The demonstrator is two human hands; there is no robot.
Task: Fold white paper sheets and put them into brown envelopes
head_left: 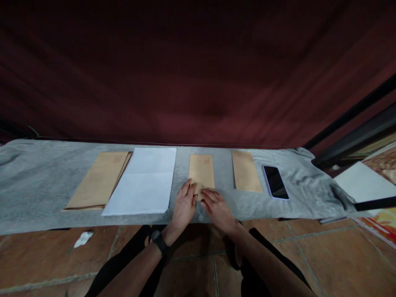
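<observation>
A brown paper envelope (201,167) lies lengthwise in front of me on the grey cloth, with small reddish print near its far right corner. At its near end, my left hand (185,203) grips the left side, thumb and fingers close together on the paper. From the other side, my right hand (217,207) has its fingers closed on the same near edge, its fingertips almost meeting the left ones. Both hands partly hide that end of the envelope. A dark watch is on my left wrist.
White sheets with a crease (145,181) lie to the left, beside a stack of larger brown envelopes (95,179). On the right are another brown envelope (246,171) and a phone (276,182). Grey cloth (216,150) covers the narrow table; a dark red curtain (192,90) hangs behind.
</observation>
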